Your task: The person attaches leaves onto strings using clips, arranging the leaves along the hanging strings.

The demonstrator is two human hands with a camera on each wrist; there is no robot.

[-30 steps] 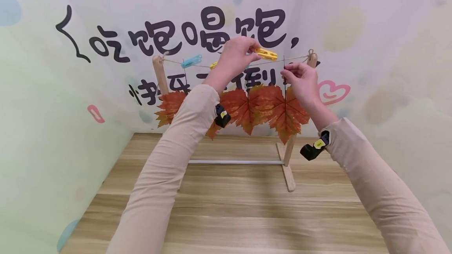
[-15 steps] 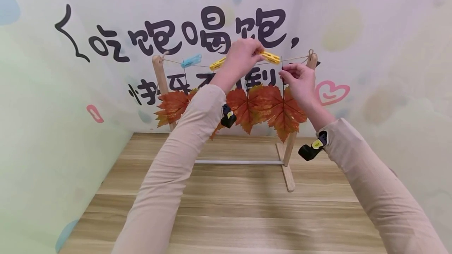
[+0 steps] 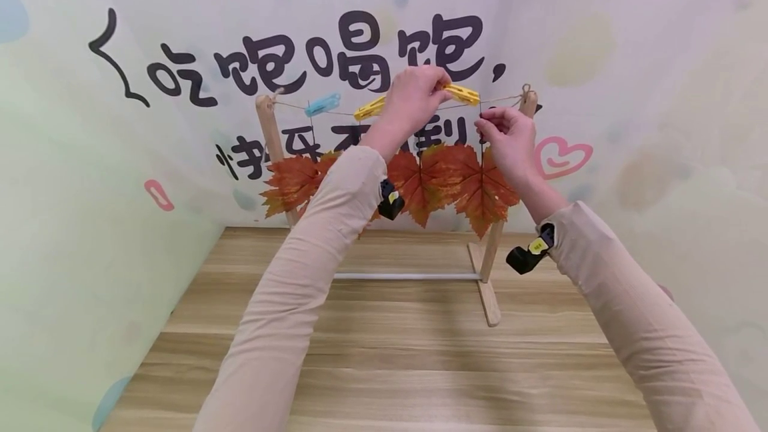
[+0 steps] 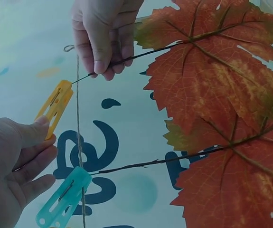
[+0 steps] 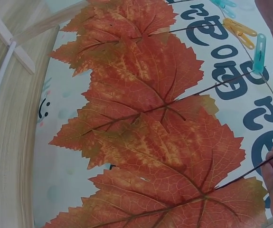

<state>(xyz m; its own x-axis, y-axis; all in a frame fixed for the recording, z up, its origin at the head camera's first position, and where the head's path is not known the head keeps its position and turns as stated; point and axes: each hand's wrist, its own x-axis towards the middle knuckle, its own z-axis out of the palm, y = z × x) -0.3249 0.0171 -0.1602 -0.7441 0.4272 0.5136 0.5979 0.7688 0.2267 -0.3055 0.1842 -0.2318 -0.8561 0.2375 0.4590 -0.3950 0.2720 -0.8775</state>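
Note:
My left hand (image 3: 414, 102) pinches a yellow clothespin (image 4: 55, 107) by its handle end, above the twine (image 4: 79, 128). The nose of this clothespin meets the thin stem tip of an orange-red artificial maple leaf (image 3: 485, 185). That leaf's dark stem (image 4: 141, 55) is pinched between thumb and fingers of my right hand (image 3: 510, 142), just below the twine. Beside it, a teal clothespin (image 4: 64, 197) clips another leaf's stem to the twine. Further left in the head view, a second yellow clothespin (image 3: 369, 109) and a light blue clothespin (image 3: 323, 105) hang on the line.
Wooden posts (image 3: 270, 127) hold the twine at both ends, and a white rod (image 3: 408, 277) joins them low down. The stand's right foot (image 3: 489, 302) rests on the wood-grain table (image 3: 384, 365). Behind stands a printed wall (image 3: 648, 85) with black lettering.
My left hand has moved slightly right, bringing the yellow clothespin up to the stem tip. My right hand and the leaf have shifted a little left, uncovering the other yellow clothespin.

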